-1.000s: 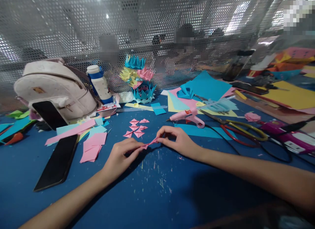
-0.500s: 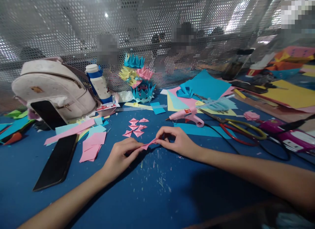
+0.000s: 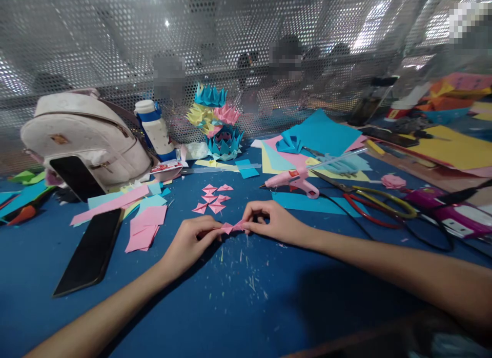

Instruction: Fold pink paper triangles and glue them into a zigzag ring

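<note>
Between my two hands a small piece of folded pink paper (image 3: 227, 228) is stretched just above the blue table. My left hand (image 3: 195, 240) pinches its left end, thumb against fingers. The right end is pinched by my right hand (image 3: 271, 222). Just beyond them lie several folded pink paper pieces (image 3: 209, 198) in a small cluster. A stack of pink paper squares (image 3: 143, 230) rests left of my left hand. Past my right hand is a pink glue gun (image 3: 292, 182) with a clear glue stick in its back.
At left are a phone (image 3: 90, 250), a white backpack (image 3: 82, 137) and a bottle (image 3: 155, 130). Paper lotus flowers (image 3: 224, 142) stand by the perforated metal screen (image 3: 246, 35). Scissors (image 3: 378, 201), a black cord and a purple power strip (image 3: 449, 212) occupy the right.
My right hand has come slightly down, and the pink paper between my hands now lies more level. The hold of both hands is unchanged.
</note>
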`<state>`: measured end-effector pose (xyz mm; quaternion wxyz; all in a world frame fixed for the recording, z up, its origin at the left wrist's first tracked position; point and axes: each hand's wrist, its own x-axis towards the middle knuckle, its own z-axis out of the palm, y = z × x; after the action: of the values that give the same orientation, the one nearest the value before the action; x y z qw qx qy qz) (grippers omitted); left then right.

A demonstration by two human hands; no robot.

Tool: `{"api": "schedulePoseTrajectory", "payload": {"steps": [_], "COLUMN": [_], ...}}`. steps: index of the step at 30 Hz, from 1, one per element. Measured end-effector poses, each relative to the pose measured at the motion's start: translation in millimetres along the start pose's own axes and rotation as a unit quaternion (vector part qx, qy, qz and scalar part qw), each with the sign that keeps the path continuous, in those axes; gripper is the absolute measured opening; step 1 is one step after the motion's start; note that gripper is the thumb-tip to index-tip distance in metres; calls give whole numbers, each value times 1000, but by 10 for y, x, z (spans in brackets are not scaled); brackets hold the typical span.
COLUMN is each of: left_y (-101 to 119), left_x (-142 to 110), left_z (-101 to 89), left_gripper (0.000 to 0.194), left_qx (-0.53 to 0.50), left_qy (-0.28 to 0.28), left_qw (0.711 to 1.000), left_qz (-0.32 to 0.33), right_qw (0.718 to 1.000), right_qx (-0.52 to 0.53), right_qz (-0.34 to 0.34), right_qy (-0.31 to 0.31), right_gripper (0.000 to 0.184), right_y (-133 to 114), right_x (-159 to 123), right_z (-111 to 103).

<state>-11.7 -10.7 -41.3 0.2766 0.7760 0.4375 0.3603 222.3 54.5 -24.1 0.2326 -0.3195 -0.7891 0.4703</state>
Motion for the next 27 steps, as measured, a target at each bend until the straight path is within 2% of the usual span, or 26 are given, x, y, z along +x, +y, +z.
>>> {"api": "schedulePoseTrajectory", "payload": {"steps": [8, 14, 17, 19, 22, 27], "left_y": [10, 0, 13, 18, 20, 33], "left_x": [11, 26, 18, 1, -28, -24], "left_z": [-8, 9, 25, 37, 59, 103], "left_gripper": [23, 22, 17, 26, 34, 18], "left_qx": [-5, 10, 25, 49, 114, 174], "left_qy": [-18, -8, 1, 11, 14, 1], "left_qw": [1000, 1000, 999, 998, 993, 984], "left_qz": [-3, -1, -22, -25, 16, 40], "right_qw": [999, 990, 993, 995, 996, 989], "right_qx": [-25, -106, -101, -81, -70, -136], "right_qz": [-8, -91, -61, -28, -9, -33], "right_qy": [-27, -12, -29, -45, -59, -46], "right_gripper": [16, 14, 11, 11, 12, 12], "right_y": [0, 65, 79, 71, 46, 11], "right_x": [-5, 17, 18, 8, -11, -19], "right_z": [2, -25, -28, -22, -7, 24]}}
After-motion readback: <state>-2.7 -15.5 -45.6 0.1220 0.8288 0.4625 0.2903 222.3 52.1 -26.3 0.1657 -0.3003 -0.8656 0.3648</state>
